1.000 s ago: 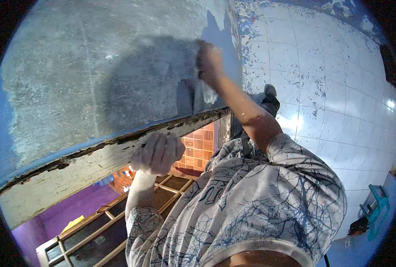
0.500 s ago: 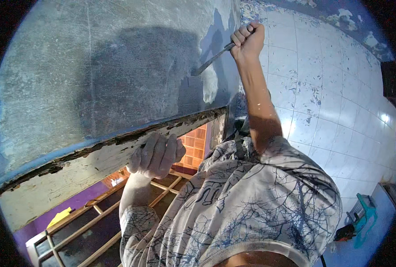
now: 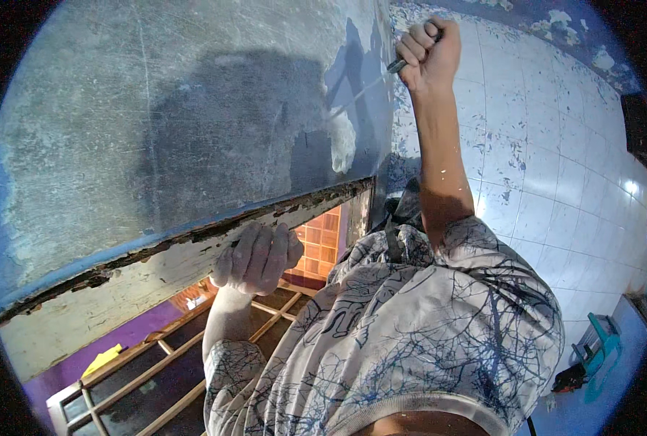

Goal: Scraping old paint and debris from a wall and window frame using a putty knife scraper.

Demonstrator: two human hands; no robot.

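My right hand [image 3: 430, 54] is closed in a fist around the dark handle of a scraper [image 3: 396, 66]. Its long, thin blade slants toward the wall and is smeared by motion, so I cannot tell whether the tip touches. Near it, a pale bare patch [image 3: 343, 142] interrupts the blue paint of the wall [image 3: 229, 123]. Dusty and pale, my left hand [image 3: 256, 258] has its fingers curled over the edge of the cream wooden door frame [image 3: 156, 280], whose upper edge is dark and broken.
Paint flakes lie scattered over the white tiled floor [image 3: 548, 152] on the right. A teal plastic stool [image 3: 603, 356] stands at the lower right beside a dark object [image 3: 569, 378]. Through the doorway are a wood-framed glass panel [image 3: 149, 385], a yellow item [image 3: 103, 360] and orange-brown tiles [image 3: 317, 243].
My right hand has swung up and to the right with the scraper, drawing its blade back from its earlier spot on the wall. My left hand keeps its hold on the frame.
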